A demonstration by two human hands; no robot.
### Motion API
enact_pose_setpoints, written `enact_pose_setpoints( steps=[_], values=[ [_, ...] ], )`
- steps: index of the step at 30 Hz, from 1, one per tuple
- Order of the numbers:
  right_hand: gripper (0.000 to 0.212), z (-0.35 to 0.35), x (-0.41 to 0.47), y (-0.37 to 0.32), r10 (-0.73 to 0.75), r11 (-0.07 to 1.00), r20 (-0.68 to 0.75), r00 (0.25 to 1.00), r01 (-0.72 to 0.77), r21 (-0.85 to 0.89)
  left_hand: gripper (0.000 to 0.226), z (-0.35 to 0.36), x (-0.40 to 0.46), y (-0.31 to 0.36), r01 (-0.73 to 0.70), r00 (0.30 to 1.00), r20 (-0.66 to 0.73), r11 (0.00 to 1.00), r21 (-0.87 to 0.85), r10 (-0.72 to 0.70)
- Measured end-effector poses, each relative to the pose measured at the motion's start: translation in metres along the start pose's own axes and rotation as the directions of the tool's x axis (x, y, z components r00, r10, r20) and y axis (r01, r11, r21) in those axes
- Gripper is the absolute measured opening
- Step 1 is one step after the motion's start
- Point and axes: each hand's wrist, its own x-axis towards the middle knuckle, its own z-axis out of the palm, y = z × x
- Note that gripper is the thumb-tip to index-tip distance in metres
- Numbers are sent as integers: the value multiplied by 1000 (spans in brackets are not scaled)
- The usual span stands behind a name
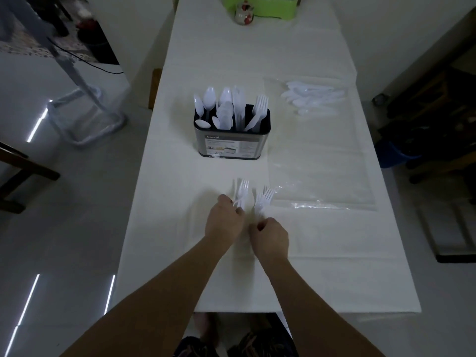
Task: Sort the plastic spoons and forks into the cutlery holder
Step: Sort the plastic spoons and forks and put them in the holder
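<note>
Head view: left hand [225,222] gripping forks [241,194], right hand [270,240] gripping another bunch [263,199], near table's [334,279] front edge; tines aimed straight toward cutlery holder [231,140], mid-table.

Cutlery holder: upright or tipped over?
Upright. The cutlery holder stands on its base, spoons and forks pointing up from it.

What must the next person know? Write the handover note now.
Left hand: grips a small bunch of white plastic forks.
Right hand: grips a second bunch of forks.
Black-topped steel cutlery holder: spoons stand left, forks right.
Left to do: slot both bunches with the forks, then sort the loose white plastic spoons lying far right on the clear plastic sheet.
</note>
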Motion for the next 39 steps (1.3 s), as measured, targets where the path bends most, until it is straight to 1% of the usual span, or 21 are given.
enact_pose_setpoints(
  steps=[3,6,9,12,14,17,21,23,25,27,29,32,34,36,37,39],
  values=[
    [22,-2,1,3,4,999,-4,1000,-4,33,33,9,2,0,15,1000,-6,999,29,-15],
    [23,-2,1,7,18,997,-8,1000,-17,73,34,13,5,0,28,999,-34,997,70,-26],
    [23,-3,1,9,23,994,-4,1000,-23,109,29,10,10,0,26,999,-27,992,124,-23],
    [22,-4,3,9,16,993,4,1000,-16,119,17,7,15,0,35,999,23,993,114,-38],
    [22,-4,4,7,15,991,9,1000,-16,129,15,6,17,1,29,998,46,995,90,-34],
    [22,-3,7,3,20,993,11,1000,-21,118,16,5,19,3,30,998,55,999,20,-31],
    [29,-3,12,-3,64,994,29,998,-67,90,17,-2,20,5,60,991,125,986,-154,-41],
    [31,-2,15,-5,73,994,56,996,-78,81,12,-5,20,5,105,983,175,963,-250,-61],
    [28,-3,16,-8,81,993,87,993,-89,84,7,-8,20,5,177,970,219,921,-346,-105],
    [26,-6,17,-11,72,992,121,990,-84,92,11,-11,19,3,242,956,254,877,-414,-144],
    [25,-8,16,-14,39,988,150,988,-60,142,17,-14,20,0,249,956,247,876,-413,-156],
    [26,-11,9,-20,-73,973,179,981,31,227,16,-17,21,-4,232,961,236,877,-420,-141],
    [23,-15,4,-26,-147,966,210,967,94,242,14,-18,21,-5,226,959,251,880,-417,-128],
    [18,-18,0,-33,-193,963,206,959,145,226,14,-20,19,-4,227,955,275,875,-427,-114],
    [17,-20,-2,-37,-207,963,188,960,165,214,13,-21,16,-2,233,952,288,856,-461,-104],
    [15,-21,-6,-43,-240,959,154,959,209,191,18,-25,10,2,253,948,307,787,-562,-85]
  ],
)
